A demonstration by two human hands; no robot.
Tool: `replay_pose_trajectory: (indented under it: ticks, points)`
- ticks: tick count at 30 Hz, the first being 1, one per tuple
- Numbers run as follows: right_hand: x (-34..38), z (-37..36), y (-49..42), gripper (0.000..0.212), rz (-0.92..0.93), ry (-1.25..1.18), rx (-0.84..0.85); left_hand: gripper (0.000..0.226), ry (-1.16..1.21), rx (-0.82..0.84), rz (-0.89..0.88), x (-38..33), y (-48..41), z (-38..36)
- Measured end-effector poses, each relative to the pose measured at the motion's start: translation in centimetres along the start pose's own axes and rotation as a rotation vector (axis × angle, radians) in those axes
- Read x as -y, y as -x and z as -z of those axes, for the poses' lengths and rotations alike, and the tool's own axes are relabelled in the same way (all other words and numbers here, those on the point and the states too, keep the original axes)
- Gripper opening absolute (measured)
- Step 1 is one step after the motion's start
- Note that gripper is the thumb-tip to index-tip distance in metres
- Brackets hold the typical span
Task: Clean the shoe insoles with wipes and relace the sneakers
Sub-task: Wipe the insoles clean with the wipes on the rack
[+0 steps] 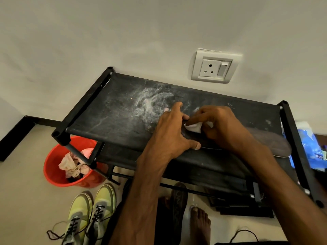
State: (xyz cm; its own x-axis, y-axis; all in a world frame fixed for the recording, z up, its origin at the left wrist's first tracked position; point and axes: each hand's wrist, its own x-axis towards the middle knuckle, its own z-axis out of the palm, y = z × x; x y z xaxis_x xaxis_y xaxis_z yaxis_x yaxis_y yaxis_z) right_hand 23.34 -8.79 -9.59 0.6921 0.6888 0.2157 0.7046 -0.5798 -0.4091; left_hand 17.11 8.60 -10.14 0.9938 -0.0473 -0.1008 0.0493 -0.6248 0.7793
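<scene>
I'm pinning the insole flat on the top shelf of the shoe rack with my left hand. Its fingers are spreading wide and pressing down, gripping nothing. My right hand is pinching the wipe, with its fingers curling round a small white wad at the insole's near end, just beside the left hand.

To do this well, I'm thinking short firm strokes along the length, working away from the pinning hand. That shelf is stretched black fabric and looks likely to sag and let the insole slide. I'd also be refolding the wad to a fresh face as it greys.

The insole is showing as a long, thin, dark grey tongue, matte and felt-like, rounding off at the far end with a pale rim. A white powdery smear is dusting the shelf's weave.

Down on the floor, the yellow-green sneakers are sitting side by side, dark laces trailing loose. The glossy red bucket beside them is holding crumpled pinkish wipes.
</scene>
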Motion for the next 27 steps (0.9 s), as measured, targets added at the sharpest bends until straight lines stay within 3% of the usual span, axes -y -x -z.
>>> replay_pose_trajectory:
  ticks: [3, 6, 11, 15, 19, 22, 27]
  points:
    - [1.0, -0.4, 0.1, 0.048, 0.025, -0.016, 0.049, 0.127, 0.012, 0.004, 0.006, 0.0, 0.0, 0.1]
    - [2.6, -0.7, 0.4, 0.03, 0.072, -0.044, 0.092, 0.124, 0.025, 0.009, 0.01, 0.0, 0.0, 0.0]
    - [2.0, -0.1, -0.5, 0.057, -0.011, -0.012, 0.032, 0.127, 0.008, 0.006, 0.017, -0.2, 0.0, 0.1]
    - [3.2, -0.9, -0.2, 0.032, 0.053, 0.011, 0.103, 0.119, 0.009, -0.004, 0.011, 0.0, 0.0, 0.1]
    - [1.3, 0.2, -0.2, 0.039, -0.062, 0.046, 0.034, 0.126, 0.009, 0.0, 0.028, -0.2, 0.0, 0.1]
    - [1.1, 0.7, 0.1, 0.048, -0.05, 0.054, 0.113, 0.125, 0.006, -0.001, 0.023, -0.1, 0.0, 0.1]
    - [2.0, 0.8, -0.4, 0.03, 0.009, 0.038, 0.086, 0.124, -0.017, -0.009, 0.019, -0.2, 0.0, -0.1]
